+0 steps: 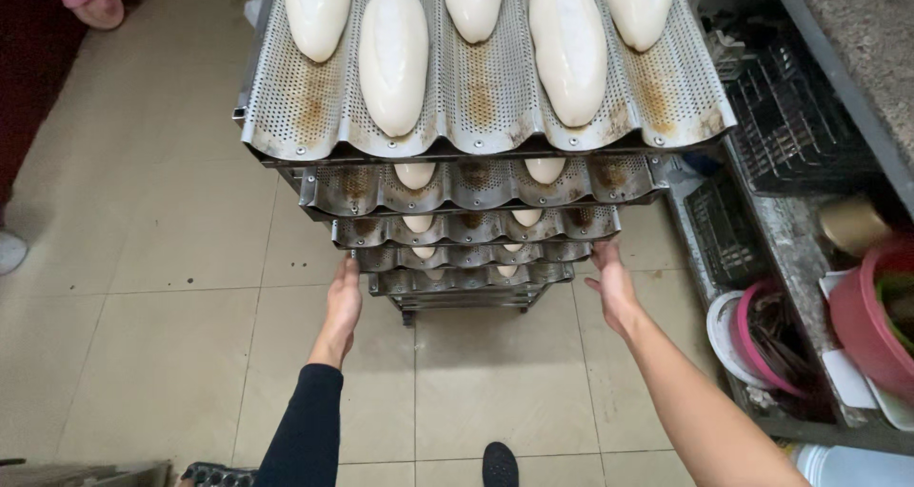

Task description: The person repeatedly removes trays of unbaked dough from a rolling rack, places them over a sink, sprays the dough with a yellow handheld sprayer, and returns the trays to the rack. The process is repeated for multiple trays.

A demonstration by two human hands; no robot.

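I look down on a tall rack of stacked perforated metal baking trays (476,201), each wavy tray carrying pale, unbaked bread loaves (392,59). My left hand (344,301) reaches to the left edge of one of the lower trays (471,255); its fingers (350,270) touch the rim, though I cannot tell whether they curl around it. My right hand (611,282) meets the right edge of the same level, with the fingers (604,255) loosely bent and part open against the tray end; whether they truly grip it is hidden by the metal. The left arm wears a dark sleeve (305,430), the right arm is bare. The rack stands on a beige tiled floor (162,287). The lower trays are mostly covered by the ones above. To the right, a shelf holds dark wire baskets (790,116) and a pink bowl (862,316), cut off at the edge. A black shoe tip (499,463) shows below.
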